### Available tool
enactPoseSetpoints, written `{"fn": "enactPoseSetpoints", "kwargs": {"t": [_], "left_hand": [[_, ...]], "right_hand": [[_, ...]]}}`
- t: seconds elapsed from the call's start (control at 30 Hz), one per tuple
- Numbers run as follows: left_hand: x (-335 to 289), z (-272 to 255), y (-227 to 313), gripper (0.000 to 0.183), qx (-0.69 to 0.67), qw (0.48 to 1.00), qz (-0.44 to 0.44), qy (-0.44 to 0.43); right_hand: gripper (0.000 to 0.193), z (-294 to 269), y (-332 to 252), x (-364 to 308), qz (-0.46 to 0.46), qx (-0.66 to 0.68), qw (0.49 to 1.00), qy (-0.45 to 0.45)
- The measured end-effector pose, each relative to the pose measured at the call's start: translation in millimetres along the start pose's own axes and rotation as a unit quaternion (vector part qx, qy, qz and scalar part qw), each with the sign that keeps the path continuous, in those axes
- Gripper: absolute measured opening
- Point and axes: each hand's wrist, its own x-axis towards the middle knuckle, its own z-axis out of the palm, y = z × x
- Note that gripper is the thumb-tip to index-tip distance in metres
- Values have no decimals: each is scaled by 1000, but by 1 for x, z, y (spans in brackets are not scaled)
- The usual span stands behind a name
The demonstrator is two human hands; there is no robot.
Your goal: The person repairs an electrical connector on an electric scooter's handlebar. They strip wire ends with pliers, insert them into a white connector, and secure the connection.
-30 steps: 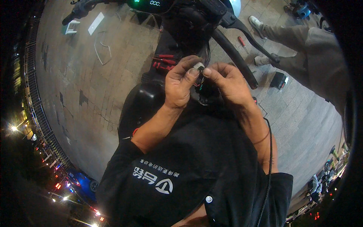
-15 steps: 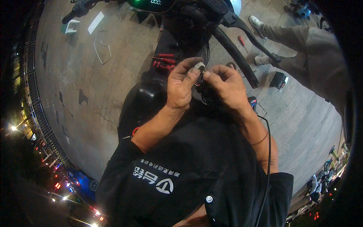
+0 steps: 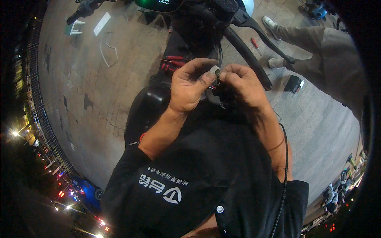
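Note:
Close in front of me, my left hand [image 3: 188,85] pinches a small whitish plug connector [image 3: 214,69] between thumb and fingers. Thin wires [image 3: 216,81], some of them light and reddish, come out of it. My right hand [image 3: 247,85] is closed in a pinch at the connector's right side, where the wires meet it; its fingertips seem to hold the wires, though dark shadow hides the exact grip. Both hands are over the dark body of an electric scooter. Red-handled tools [image 3: 171,63] lie on the scooter just beyond my left hand.
The scooter's handlebar grip [image 3: 250,59] and brake lever [image 3: 270,43] reach in at the right, and its lit display [image 3: 160,3] is at the top. Another person's leg [image 3: 305,43] stands at right. A red screwdriver [image 3: 255,43] and a black box [image 3: 293,84] lie on the paving.
Both hands have shifted slightly to the right with the connector between them. The blue-and-black item beside my right forearm is now hidden behind it.

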Motion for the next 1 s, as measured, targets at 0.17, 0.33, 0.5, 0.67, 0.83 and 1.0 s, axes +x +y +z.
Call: {"fn": "enactPoseSetpoints", "kwargs": {"t": [0.17,0.33,0.5,0.67,0.83,1.0], "left_hand": [[4,-7,-2,30,-69,997,-18,-12],[6,-9,1,31,-76,997,-22,-20],[8,-7,-3,29,-171,984,-51,-9],[11,-14,-8,31,-166,985,-46,-21],[11,-22,-13,32,-143,988,-32,-55],[12,-24,-12,35,-114,990,-33,-73]], "right_hand": [[14,1,-4,-1,5,19,1000,-15],[17,3,-4,2,-11,8,1000,-14],[17,2,-1,-3,-46,-20,999,2],[13,-2,-1,-1,-23,5,1000,-8],[18,2,-4,-1,7,-6,1000,-11],[13,3,-7,-4,7,31,999,-16]]}}
